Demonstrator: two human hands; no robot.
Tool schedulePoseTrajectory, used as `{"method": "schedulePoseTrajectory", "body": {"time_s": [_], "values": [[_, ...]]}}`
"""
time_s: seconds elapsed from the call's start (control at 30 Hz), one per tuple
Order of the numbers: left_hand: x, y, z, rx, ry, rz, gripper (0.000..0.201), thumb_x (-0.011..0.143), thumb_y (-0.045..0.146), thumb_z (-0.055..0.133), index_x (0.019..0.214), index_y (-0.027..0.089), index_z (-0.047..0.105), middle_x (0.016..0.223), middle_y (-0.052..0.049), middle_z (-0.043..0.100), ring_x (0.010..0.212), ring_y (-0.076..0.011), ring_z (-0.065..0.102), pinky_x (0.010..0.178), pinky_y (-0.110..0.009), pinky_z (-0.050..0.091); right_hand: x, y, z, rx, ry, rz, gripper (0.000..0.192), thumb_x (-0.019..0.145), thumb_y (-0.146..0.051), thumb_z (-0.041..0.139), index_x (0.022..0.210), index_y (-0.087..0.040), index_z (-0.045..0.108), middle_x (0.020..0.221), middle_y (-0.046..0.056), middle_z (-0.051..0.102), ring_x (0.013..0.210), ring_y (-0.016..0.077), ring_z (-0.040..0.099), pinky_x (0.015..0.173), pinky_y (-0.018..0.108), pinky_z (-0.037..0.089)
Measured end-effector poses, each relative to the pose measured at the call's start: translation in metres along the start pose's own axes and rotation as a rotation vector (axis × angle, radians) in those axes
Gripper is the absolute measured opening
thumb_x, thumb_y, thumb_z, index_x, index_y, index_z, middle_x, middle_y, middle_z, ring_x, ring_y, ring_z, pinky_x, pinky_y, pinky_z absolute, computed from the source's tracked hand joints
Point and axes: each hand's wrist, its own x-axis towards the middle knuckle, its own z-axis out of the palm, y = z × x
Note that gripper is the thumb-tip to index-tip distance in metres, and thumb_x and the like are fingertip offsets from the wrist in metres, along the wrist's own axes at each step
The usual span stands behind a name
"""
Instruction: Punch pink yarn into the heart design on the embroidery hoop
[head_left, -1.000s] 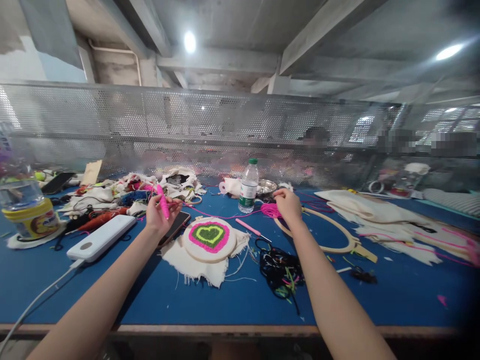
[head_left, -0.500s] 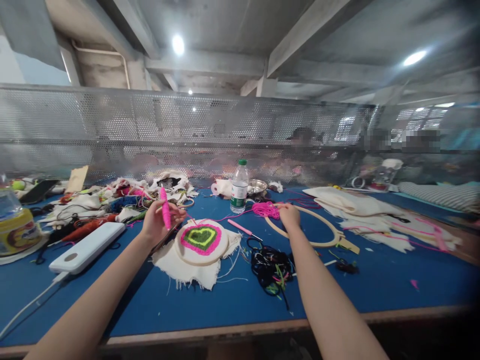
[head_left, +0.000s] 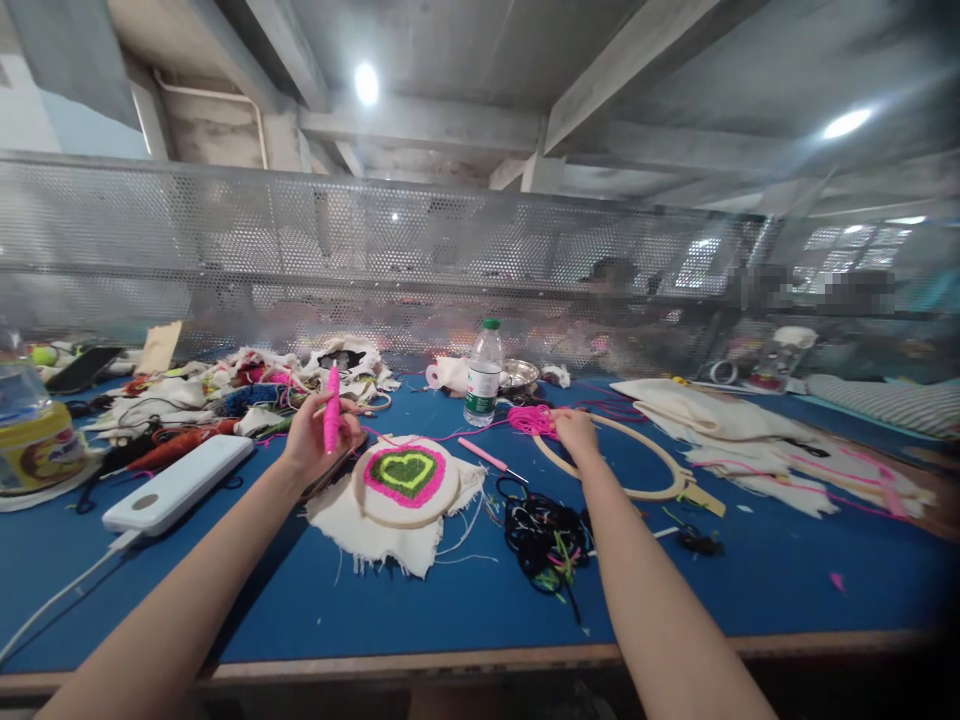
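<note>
While a white power bank lies on the surface, the left hand grips a pink pen-shaped tool upright; rightward come the hooped heart embroidery, a bottle and a pink yarn bundle, its end pinched by the right hand.

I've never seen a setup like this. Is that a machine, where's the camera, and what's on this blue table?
No machine: these pictures come from one camera worn on a person's head, looking forward and down. Their left hand holds a bright pink, pen-like tool. The right hand has its fingers at some pink yarn, beside a wooden hoop. Also on the blue table are a hooped cloth with a heart design, a plastic bottle and tangled black yarn.
</note>
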Motion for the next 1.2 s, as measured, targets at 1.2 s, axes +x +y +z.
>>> {"method": "schedulePoseTrajectory", "body": {"time_s": [1.2], "values": [[0.005, -0.007, -0.004, -0.067, -0.020, 0.028, 0.031, 0.078, 0.033, 0.039, 0.064, 0.011, 0.056, 0.042, -0.001, 0.044, 0.039, -0.0082, 0.041, 0.041, -0.020, 0.034, -0.052, -0.085, 0.011, -0.181, -0.725, -0.523, 0.030, 0.065, -0.047, 0.055, 0.058, -0.018, 0.053, 0.044, -0.002, 0.052, 0.048, 0.0110, 0.046, 0.049, 0.022, 0.031]]}}
